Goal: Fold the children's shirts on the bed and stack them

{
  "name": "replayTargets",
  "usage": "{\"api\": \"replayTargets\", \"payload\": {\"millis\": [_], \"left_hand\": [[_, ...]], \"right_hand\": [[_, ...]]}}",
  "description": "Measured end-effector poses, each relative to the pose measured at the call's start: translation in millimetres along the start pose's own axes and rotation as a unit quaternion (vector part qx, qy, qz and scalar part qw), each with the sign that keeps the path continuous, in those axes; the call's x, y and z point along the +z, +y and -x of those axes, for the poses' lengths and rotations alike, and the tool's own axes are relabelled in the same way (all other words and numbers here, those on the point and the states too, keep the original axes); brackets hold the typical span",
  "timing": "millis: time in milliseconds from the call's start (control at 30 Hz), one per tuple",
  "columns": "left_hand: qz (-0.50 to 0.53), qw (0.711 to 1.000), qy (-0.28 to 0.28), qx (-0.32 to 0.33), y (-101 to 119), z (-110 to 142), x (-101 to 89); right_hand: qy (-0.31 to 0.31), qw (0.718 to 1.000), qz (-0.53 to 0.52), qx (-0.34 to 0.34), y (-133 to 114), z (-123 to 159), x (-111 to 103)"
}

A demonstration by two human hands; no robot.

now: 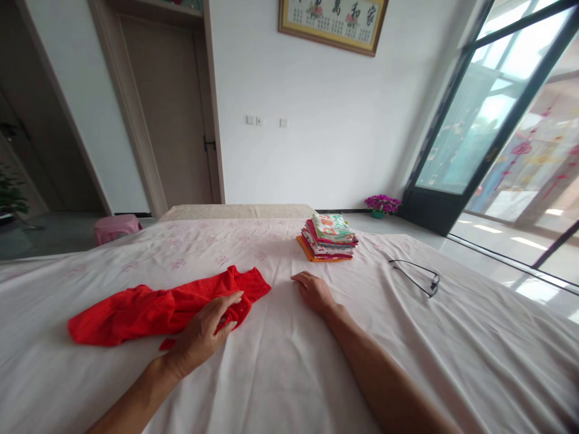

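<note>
A crumpled red garment (145,310) lies on the pale floral sheet (280,374) to the left of centre. My left hand (205,331) rests on the garment's right end, fingers stretched over the cloth and thumb tucked at its edge. My right hand (313,290) lies on the bare sheet just right of the garment, fingers loosely curled downward, nothing in it. A stack of folded colourful clothes (329,237) sits farther back, beyond my right hand.
A pair of dark-framed glasses (418,276) lies on the sheet to the right. A pink stool (115,227) stands on the floor at the far left, near a door. Glass sliding doors fill the right side, with a purple flower pot (382,205) beside them.
</note>
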State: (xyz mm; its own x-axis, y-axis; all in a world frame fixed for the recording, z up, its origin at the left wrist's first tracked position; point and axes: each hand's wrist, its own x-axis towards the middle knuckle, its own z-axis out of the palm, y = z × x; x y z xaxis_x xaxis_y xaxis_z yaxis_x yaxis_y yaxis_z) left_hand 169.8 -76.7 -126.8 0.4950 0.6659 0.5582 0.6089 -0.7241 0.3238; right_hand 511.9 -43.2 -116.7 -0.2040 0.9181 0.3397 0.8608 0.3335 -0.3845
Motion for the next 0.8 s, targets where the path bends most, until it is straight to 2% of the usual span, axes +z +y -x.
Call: {"api": "replayTargets", "payload": {"millis": [100, 233, 367, 433, 567, 667, 733, 800], "left_hand": [[-0.081, 0.997, -0.002, 0.019, -13, 2, -1.9], [-0.150, 0.987, -0.002, -0.049, -32, 4, -5.5], [-0.135, 0.984, -0.022, -0.117, -42, 7, -6.4], [-0.124, 0.978, -0.007, -0.166, -46, 7, -7.7], [-0.118, 0.951, 0.062, -0.278, -53, 5, -17.0], [-0.115, 0.932, 0.072, -0.336, -59, 3, -26.2], [-0.124, 0.926, 0.068, -0.350, -63, 3, -29.5], [-0.150, 0.928, 0.083, -0.330, -67, 4, -29.7]], "right_hand": [[-0.003, 1.000, 0.001, 0.000, 2, -1, 1], [-0.004, 1.000, 0.008, 0.000, 0, 0, 1], [-0.012, 1.000, 0.016, 0.003, -2, 1, 0], [-0.017, 1.000, 0.021, 0.002, -3, 0, 0], [-0.028, 0.999, 0.038, 0.007, -6, -2, 2], [-0.040, 0.997, 0.060, 0.032, -15, -5, 5], [-0.056, 0.995, 0.069, 0.044, -26, -7, 7], [-0.075, 0.994, 0.068, 0.037, -42, -10, 9]]}}
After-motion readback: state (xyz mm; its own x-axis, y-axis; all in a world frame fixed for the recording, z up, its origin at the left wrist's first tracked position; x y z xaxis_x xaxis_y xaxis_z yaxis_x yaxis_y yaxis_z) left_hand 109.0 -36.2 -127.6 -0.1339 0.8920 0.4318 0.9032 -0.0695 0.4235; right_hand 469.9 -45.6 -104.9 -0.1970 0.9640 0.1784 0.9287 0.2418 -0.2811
